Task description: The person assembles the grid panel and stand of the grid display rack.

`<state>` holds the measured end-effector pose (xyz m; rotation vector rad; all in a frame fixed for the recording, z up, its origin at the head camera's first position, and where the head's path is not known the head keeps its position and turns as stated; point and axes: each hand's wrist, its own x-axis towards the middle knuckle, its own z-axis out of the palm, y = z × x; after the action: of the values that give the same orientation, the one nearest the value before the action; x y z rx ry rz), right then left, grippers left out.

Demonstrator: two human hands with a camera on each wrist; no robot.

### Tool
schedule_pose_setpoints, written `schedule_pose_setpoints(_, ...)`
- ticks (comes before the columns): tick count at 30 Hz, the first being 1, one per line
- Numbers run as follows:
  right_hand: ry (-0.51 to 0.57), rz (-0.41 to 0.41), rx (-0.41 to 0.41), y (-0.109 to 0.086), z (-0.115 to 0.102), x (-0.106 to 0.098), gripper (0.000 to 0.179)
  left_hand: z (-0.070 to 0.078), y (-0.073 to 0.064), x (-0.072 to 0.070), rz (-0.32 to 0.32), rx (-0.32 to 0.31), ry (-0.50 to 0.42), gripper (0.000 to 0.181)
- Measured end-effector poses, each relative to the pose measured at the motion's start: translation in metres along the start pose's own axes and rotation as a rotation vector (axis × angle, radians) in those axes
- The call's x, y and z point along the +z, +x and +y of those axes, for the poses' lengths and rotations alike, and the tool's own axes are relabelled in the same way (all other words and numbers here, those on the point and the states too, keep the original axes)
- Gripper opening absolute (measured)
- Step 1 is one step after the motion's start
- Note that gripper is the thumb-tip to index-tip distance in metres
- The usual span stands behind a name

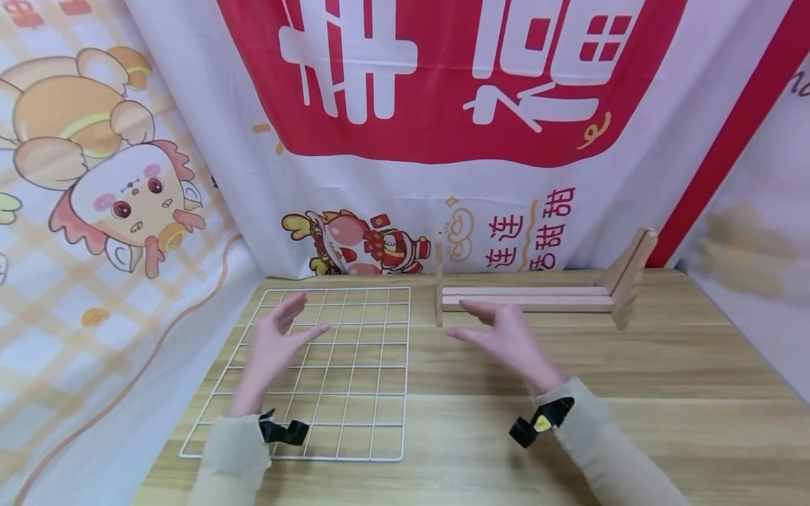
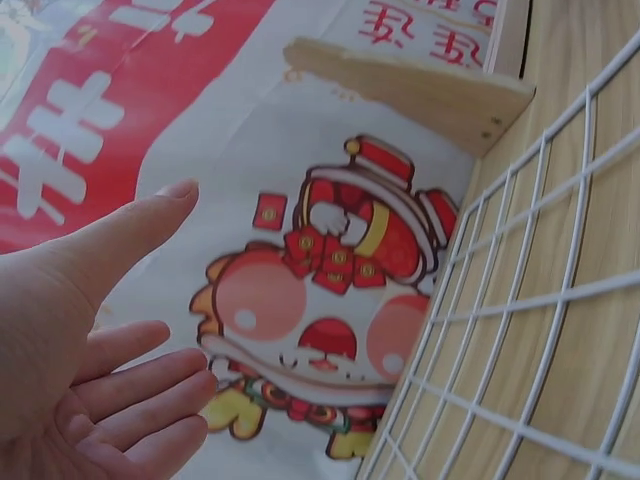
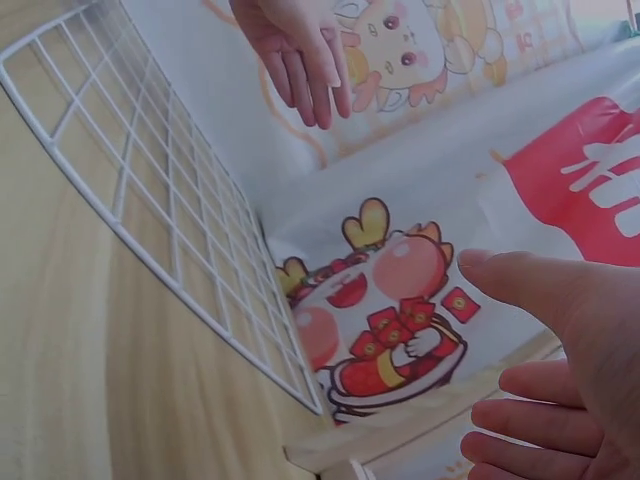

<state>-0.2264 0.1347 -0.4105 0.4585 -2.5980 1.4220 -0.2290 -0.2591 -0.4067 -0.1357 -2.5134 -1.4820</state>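
A white wire grid panel (image 1: 344, 393) lies flat on the left part of the wooden table. Above it hovers my left hand (image 1: 278, 341), thumb and fingers spread apart and holding nothing. At the back right stands a light wooden rack (image 1: 528, 299) with two end boards and slats between them. My right hand (image 1: 503, 337) hangs in the air in front of that rack near its left end board (image 1: 439, 281), its fingers extended and its palm turned inward. The left wrist view shows relaxed, bare fingers (image 2: 140, 390). Nothing lies between the thumb and fingers (image 3: 535, 425) in the right wrist view.
The wood-grain table (image 1: 696, 422) ends at the back against a white and red printed cloth (image 1: 405, 183). More printed cloth (image 1: 107, 316) hangs along the left side, and a pale cloth (image 1: 753, 232) along the right. Each wrist carries a black strapped camera (image 1: 285, 431).
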Motion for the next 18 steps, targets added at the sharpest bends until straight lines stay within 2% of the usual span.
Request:
schedule_pose_setpoints(10, 0.038, -0.103, 0.025, -0.005, 0.003, 0.032, 0.069, -0.038, -0.003, -0.032, 0.081, -0.106, 0.034, 0.09)
schedule_pose_setpoints(18, 0.075, -0.17, 0.058, -0.007, 0.006, 0.054, 0.071, -0.064, -0.003, -0.049, 0.117, -0.174, 0.04, 0.091)
